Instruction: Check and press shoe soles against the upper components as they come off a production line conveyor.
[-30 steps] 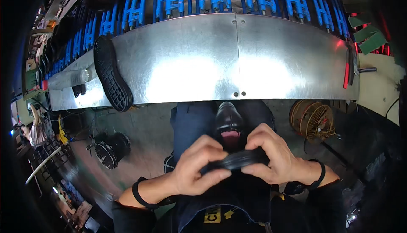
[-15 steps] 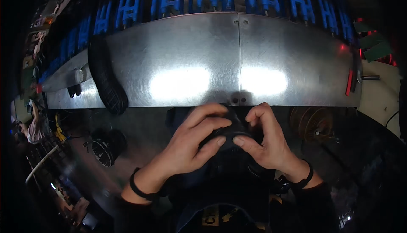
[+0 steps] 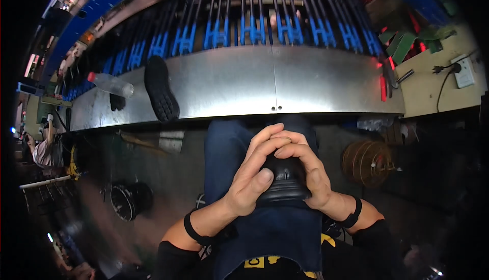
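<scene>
A black shoe (image 3: 285, 179) with a smooth rounded end and a ridged rim is cupped between both hands, over my lap. My left hand (image 3: 249, 180) is wrapped round its left side, thumb raised along it. On the other side my right hand (image 3: 315, 178) curls round it, and the fingers of both hands meet and overlap over its far end. The rest of the shoe is hidden by the hands. Ahead and to the left, a black shoe sole (image 3: 159, 89) lies tread up on the metal bench (image 3: 224, 86), its near end close to the front edge.
Upright blue forked holders (image 3: 252, 28) line the bench's far side. A clear bottle (image 3: 109, 83) with a red cap lies at its left, red-handled pliers (image 3: 383, 87) at its right. A round brown wire-ringed object (image 3: 368, 164) stands low right. Another person (image 3: 45, 150) is far left.
My view has shifted, so the bench sits higher and more of its far side shows. Both hands have closed further round the shoe, fingers now overlapping, and its ridged rim has come into sight.
</scene>
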A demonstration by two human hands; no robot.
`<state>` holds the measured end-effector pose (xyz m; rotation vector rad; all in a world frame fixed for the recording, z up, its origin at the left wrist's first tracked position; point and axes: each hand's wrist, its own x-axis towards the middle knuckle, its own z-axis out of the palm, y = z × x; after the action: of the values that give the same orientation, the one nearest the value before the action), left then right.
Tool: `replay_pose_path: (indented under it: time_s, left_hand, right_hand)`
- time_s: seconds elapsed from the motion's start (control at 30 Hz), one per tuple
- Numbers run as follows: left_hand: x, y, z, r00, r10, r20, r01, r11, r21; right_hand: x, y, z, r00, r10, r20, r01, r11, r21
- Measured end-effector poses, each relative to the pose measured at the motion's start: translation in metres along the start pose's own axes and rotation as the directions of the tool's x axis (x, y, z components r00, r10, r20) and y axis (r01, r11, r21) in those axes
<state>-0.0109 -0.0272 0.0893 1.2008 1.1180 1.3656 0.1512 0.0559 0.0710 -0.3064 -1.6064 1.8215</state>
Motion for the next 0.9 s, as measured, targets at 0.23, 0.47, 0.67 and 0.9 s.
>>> replay_pose_path:
  time_s: [0.23,0.47,0.67,0.9]
  left_hand:
    - [-0.004,0.054,-0.029,0.809,0.546,-0.218,-0.507,0.836,0.211]
    - [-0.033,-0.009,0.008,0.938,0.183,-0.294,-0.202,0.979,-0.035]
    - [-0.040,-0.053,0.000,0.957,0.176,-0.230,-0.118,0.962,0.246]
    - [0.000,-0.060,0.003,0.960,0.189,-0.204,-0.113,0.936,0.334]
  right_hand:
    - [0.043,-0.049,0.007,0.896,-0.407,-0.177,0.389,0.912,-0.128]
    - [-0.004,0.007,0.002,1.000,0.013,0.027,-0.012,0.999,-0.042]
    - [-0.003,0.016,-0.017,0.989,0.107,0.104,-0.098,0.991,-0.087]
    - [0.004,0.052,-0.027,0.996,0.005,-0.090,-0.024,0.977,-0.212]
